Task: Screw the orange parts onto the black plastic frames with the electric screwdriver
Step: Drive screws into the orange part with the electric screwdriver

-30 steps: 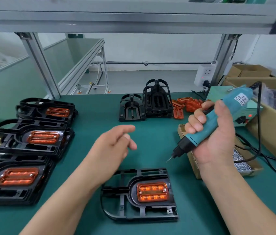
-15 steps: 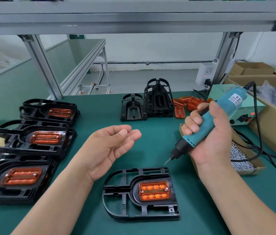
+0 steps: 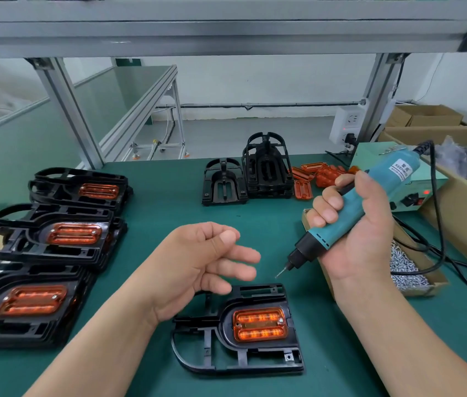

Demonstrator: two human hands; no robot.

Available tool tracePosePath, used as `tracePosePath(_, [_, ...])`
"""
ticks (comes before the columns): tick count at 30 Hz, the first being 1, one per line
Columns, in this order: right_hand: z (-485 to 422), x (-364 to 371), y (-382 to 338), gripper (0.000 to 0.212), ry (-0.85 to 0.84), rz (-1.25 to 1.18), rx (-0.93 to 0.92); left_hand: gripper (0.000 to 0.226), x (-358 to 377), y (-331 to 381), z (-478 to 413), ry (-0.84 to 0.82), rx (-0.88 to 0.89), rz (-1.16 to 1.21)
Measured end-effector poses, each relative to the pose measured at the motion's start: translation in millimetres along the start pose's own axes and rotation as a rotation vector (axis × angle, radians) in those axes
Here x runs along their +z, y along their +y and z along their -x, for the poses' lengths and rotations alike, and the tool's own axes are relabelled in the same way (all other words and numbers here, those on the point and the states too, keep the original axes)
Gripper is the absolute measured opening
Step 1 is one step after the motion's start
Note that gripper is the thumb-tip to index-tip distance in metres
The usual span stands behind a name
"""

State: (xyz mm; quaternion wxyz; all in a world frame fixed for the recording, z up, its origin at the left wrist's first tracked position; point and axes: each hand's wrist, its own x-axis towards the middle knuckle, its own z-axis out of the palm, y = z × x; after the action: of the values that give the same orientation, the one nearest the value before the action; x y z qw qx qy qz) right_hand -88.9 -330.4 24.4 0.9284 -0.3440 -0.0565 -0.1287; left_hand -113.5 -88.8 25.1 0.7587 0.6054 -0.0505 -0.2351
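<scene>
The black frame (image 3: 238,328), orange part (image 3: 259,325) seated with its long axis sideways, lies just below the screwdriver (image 3: 349,222) bit. The right hand (image 3: 352,239) grips the driver; the left hand (image 3: 197,265), loosely uncurled, seemingly empty, hovers above the frame's far-left corner.

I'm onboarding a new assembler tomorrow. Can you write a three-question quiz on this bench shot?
1. True or false: the left hand is pressing down on the black frame.
2. Which hand holds the electric screwdriver?
A. left
B. right
C. neither
3. Fill in: the loose screws lie in a ____ box.

Key:
1. False; it hovers open above the frame.
2. B, the right hand.
3. Cardboard, right of the screwdriver.
</scene>
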Motion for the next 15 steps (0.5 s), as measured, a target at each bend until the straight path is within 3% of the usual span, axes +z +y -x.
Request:
tracePosePath(7, [2.9,4.2,-3.5,0.021,-0.010,-0.014,-0.015,0.016,10.8,-5.4,2.4,0.034,0.088,-0.214])
tracePosePath(15, [7.5,11.9,-9.0,0.022,-0.021,-0.073,-0.045,0.025,19.6,-8.7,8.1,-0.082,0.093,-0.307])
